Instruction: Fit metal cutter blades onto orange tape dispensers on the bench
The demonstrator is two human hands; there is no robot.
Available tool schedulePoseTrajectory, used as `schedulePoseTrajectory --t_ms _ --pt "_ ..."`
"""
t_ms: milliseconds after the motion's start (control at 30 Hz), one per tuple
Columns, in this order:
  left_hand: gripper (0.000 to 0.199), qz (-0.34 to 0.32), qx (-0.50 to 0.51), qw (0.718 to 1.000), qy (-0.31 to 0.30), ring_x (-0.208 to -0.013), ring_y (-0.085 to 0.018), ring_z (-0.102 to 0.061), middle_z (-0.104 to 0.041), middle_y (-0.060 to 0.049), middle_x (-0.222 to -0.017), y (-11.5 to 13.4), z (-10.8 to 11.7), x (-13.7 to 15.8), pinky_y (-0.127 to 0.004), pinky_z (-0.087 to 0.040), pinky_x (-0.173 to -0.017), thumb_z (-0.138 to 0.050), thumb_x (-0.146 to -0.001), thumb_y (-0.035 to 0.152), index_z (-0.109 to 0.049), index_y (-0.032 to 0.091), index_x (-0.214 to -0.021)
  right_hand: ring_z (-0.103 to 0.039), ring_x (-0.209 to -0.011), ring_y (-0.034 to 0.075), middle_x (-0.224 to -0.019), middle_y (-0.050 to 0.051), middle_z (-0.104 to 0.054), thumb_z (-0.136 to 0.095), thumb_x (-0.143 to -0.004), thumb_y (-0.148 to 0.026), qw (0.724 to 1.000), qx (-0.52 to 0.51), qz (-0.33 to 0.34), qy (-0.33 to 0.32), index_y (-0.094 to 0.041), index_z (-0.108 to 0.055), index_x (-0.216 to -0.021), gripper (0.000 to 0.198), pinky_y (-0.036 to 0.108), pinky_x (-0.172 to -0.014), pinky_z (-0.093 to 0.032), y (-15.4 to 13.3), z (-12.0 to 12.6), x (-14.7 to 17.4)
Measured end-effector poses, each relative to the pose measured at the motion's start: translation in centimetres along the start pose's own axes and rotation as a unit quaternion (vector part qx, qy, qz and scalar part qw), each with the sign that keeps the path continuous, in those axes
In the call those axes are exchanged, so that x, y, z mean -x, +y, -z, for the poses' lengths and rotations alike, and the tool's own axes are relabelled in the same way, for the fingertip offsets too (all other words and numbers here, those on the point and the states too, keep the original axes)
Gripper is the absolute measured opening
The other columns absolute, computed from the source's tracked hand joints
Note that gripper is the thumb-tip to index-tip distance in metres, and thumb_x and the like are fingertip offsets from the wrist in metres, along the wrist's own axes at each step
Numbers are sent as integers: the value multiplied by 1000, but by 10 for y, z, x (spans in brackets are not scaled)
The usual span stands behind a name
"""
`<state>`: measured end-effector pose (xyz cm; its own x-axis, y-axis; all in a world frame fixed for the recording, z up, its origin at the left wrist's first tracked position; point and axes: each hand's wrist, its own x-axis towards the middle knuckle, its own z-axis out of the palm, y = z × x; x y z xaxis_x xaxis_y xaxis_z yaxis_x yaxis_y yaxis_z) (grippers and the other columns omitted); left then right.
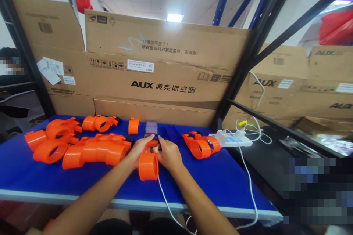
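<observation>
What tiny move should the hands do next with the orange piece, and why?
Maybe tilt the orange piece a little for a better look: the left hand holds it, the right hand is at its far end, and fingers partly hide that end.

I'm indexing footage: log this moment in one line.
left hand: holding orange part; right hand: at same part; beyond hands: phone; right side: power strip

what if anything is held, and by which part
An orange ring-ended piece, held by its narrower far end between the left hand and right hand.
</observation>
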<state>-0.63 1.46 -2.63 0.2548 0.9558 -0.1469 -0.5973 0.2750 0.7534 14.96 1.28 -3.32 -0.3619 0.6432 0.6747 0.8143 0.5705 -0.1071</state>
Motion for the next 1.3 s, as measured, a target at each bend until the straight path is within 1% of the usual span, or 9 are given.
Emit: schedulePoseTrajectory --t_ms 200,333,467,567,733,900,1067,1200,1300 --pt "32 11 -23 1000 -4 -37 -8 -45 -52 4 -46 2 0 1 -20 -34 -39 -83 -76 39 -60 16 -73 -67 -70 22 -79 11 -73 -56 -85 -22 1000 5 7 16 -7 -64 -124 42 30 -68 -51 -1 -1 2" --pt "33 -1 -34 999 13 -36 -7 -40 -49 5 -44 4 1 1 -20 -32 -38 -83 -75 41 -61 17 -73 -68 -73 22 -82 11 -73 -55 -86 -21 999 -43 5 15 -10 -64 -125 42 31 -71 -54 3 4 0" --pt "35 -73 -55 995 44 -36 -7 -39 -47 7 -44 5 -1 3 -20 -30 -39 -85 -71 44 -63 17 -78 -70 -78 20 -96 9 -75 -55 -92 -26 986 -164 7 -16 -19 -60 -134 43 30 -73 -57 11 13 -6" --pt "40 -131 -104 985 47 -36 -7 -38 -49 7 -47 4 -2 3 -21 -31 -40 -84 -71 50 -66 17 -84 -70 -73 17 -98 7 -76 -58 -94 -32 972 -234 -15 -30 -21 -61 -132 40 28 -69 -57 14 19 -8" --pt "43 -203 -219 952 68 -36 -7 -40 -48 6 -45 2 -2 3 -21 -31 -40 -80 -74 56 -69 15 -83 -69 -67 16 -92 5 -75 -59 -89 -27 967 -251 -46 -14 -20 -65 -121 33 25 -64 -55 8 18 -7" --pt "44 -182 -219 958 40 -34 -8 -39 -46 6 -42 3 -1 5 -22 -30 -39 -81 -74 54 -71 14 -89 -66 -65 16 -81 4 -73 -57 -84 -23 971 -231 -61 -17 -19 -68 -105 24 24 -62 -51 6 21 -6" --pt "40 -138 -149 979 -6 -31 -6 -33 -43 8 -38 3 -1 4 -21 -24 -37 -82 -73 52 -65 16 -80 -64 -59 17 -68 2 -71 -44 -92 -29 957 -262 -123 23 -19 -69 -94 28 24 -59 -48 10 25 -9" --pt "41 -139 -145 979 33 -32 -6 -34 -50 6 -41 4 -1 3 -21 -27 -38 -83 -72 51 -64 16 -80 -65 -63 18 -71 3 -71 -47 -92 -36 941 -263 -199 79 -19 -68 -90 27 25 -61 -48 20 21 -13" --pt "42 -144 -135 978 61 -33 -6 -36 -57 3 -46 5 -2 3 -21 -28 -38 -83 -71 52 -63 16 -81 -63 -60 19 -66 2 -69 -49 -91 -39 941 -207 -256 78 -20 -66 -80 28 27 -57 -45 32 16 -14"
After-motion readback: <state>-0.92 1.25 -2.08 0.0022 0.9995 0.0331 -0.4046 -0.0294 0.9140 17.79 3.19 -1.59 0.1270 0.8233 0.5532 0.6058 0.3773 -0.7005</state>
